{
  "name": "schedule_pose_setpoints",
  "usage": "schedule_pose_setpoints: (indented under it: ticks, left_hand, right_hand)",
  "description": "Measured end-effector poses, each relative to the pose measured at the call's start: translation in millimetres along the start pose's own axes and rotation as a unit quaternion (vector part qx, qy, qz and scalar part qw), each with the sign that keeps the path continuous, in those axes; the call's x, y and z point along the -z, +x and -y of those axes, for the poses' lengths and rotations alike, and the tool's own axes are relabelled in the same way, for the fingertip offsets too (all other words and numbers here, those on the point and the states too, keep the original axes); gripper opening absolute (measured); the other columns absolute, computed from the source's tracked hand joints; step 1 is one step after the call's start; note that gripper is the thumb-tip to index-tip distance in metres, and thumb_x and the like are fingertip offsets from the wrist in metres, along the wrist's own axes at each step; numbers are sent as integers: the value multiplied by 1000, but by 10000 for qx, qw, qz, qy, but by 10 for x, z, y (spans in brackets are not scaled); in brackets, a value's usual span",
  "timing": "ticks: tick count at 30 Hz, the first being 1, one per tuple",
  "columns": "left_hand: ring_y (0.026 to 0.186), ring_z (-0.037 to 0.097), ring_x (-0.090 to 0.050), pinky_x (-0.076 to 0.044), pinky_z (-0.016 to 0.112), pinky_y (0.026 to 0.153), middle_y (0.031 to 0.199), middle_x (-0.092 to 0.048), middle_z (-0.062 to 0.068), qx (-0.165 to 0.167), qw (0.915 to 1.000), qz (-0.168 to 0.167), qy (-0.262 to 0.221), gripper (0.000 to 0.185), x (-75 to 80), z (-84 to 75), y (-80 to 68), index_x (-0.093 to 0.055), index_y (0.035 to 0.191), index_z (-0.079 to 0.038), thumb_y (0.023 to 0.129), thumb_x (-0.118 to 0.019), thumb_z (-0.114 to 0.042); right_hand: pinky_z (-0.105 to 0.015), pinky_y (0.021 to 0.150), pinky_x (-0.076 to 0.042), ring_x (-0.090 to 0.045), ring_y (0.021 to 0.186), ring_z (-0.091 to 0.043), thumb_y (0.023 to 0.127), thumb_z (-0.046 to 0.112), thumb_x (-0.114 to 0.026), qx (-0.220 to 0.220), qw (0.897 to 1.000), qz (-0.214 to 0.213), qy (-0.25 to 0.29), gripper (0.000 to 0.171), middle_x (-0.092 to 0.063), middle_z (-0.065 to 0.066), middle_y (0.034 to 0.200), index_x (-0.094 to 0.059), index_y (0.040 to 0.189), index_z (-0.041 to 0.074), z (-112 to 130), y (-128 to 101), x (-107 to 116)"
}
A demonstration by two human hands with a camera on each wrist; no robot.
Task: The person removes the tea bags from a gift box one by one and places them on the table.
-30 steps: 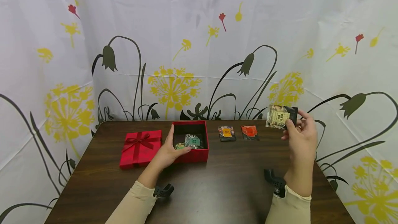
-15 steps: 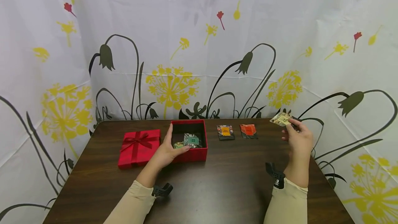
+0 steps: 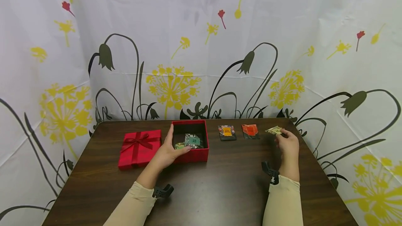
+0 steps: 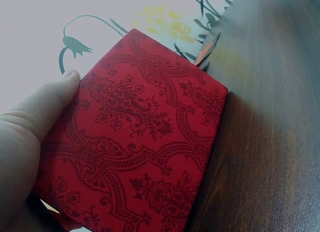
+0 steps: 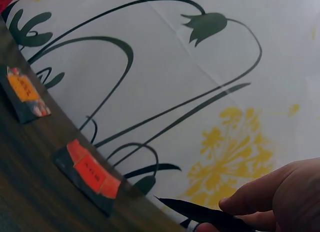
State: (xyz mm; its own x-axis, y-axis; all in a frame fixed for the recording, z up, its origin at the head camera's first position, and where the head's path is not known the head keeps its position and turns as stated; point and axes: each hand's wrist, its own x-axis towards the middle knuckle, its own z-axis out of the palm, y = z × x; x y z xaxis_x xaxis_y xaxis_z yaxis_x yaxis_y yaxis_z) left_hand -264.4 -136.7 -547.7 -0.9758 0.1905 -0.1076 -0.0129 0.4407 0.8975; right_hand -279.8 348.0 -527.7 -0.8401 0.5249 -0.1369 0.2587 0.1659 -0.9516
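Note:
My right hand (image 3: 288,145) pinches a yellow-and-black printed sachet (image 3: 274,130) low over the table's far right side. In the right wrist view this sachet (image 5: 192,209) shows nearly edge-on as a dark sliver between thumb and fingers. At a red patterned gift box (image 3: 196,155), my left hand (image 3: 168,152) grips the near left corner, thumb over the front rim and fingers along the left wall. The left wrist view shows the thumb at the edge of the box's red wall (image 4: 130,117). Inside the box lie a green-labelled sachet (image 3: 193,141) and a partly hidden yellow-green one (image 3: 180,145).
A red lid (image 3: 139,149) with a ribbon bow lies left of the box. Right of the box, an orange-labelled sachet (image 3: 227,133) and a red-orange sachet (image 3: 250,132) lie in a row on the dark wooden table (image 3: 216,191). A flower-printed curtain (image 3: 194,44) hangs behind the table.
My right hand has lowered and moved left with the yellow-and-black sachet, which has tilted from upright towards flat beside the red-orange one. My left hand stays at the box.

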Motion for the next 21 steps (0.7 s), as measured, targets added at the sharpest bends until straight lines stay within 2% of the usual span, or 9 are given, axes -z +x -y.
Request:
schedule_pose_setpoints:
  ticks: [4, 7, 10, 12, 14, 18, 21]
  left_hand:
    - [168, 50, -14, -25, 73, 129, 185, -2, 15, 12, 10000, -15, -9, 127, 6, 7, 4, 13, 175, -36, 94, -83, -51]
    - [168, 49, -14, -24, 73, 130, 185, -3, 16, 16, 10000, -10, -13, 127, 11, 21, 12, 14, 175, -36, 94, -83, -51]
    - [168, 48, -13, -23, 73, 130, 185, -3, 15, 6, 10000, -8, -37, 126, 11, 38, 25, 14, 175, -37, 94, -82, -50]
    - [169, 48, -12, -21, 73, 131, 185, -2, 15, 0, 10000, -7, -64, 126, 9, 44, 33, 13, 175, -37, 94, -83, -49]
    - [169, 48, -12, -21, 73, 131, 185, -2, 15, 3, 10000, -5, -64, 126, 4, 47, 38, 14, 175, -37, 95, -83, -48]
    - [168, 49, -13, -23, 74, 130, 185, -2, 15, 8, 10000, -9, -50, 126, -6, 47, 45, 14, 175, -37, 95, -83, -48]
    - [168, 49, -15, -23, 73, 130, 185, -3, 15, 31, 10000, -16, -30, 126, -8, 43, 48, 13, 175, -37, 94, -83, -50]
  right_hand:
    - [-21, 57, -51, -64, 68, -2, 106, 9, -62, -207, 9997, 76, 59, 54, -60, -17, 133, -53, 158, -1, -110, 56, -16]
    - [-25, 62, -53, -69, 82, -12, 106, 12, -59, -314, 9992, 99, -211, 54, -60, -23, 139, -53, 158, -1, -201, 101, -37]
    - [-44, 87, -60, -70, 114, -37, 104, 14, -53, -94, 9923, 47, -1233, 54, -59, -33, 148, -56, 155, -3, -298, 146, -56]
    - [-56, 107, -54, -60, 134, -49, 100, 15, -51, 53, 9813, 14, -1924, 56, -56, -35, 154, -58, 152, -4, -360, 170, -67]
    - [-62, 121, -41, -48, 145, -56, 98, 18, -50, 181, 9672, 5, -2535, 57, -51, -36, 158, -59, 150, -4, -411, 186, -73]
    - [-69, 118, -40, -41, 140, -66, 99, 22, -52, 58, 9596, 77, -2811, 58, -43, -45, 154, -58, 152, 0, -458, 193, -79]
    - [-71, 113, -41, -41, 137, -67, 100, 25, -53, -30, 9598, -29, -2808, 57, -42, -46, 149, -59, 152, 3, -455, 173, -82]
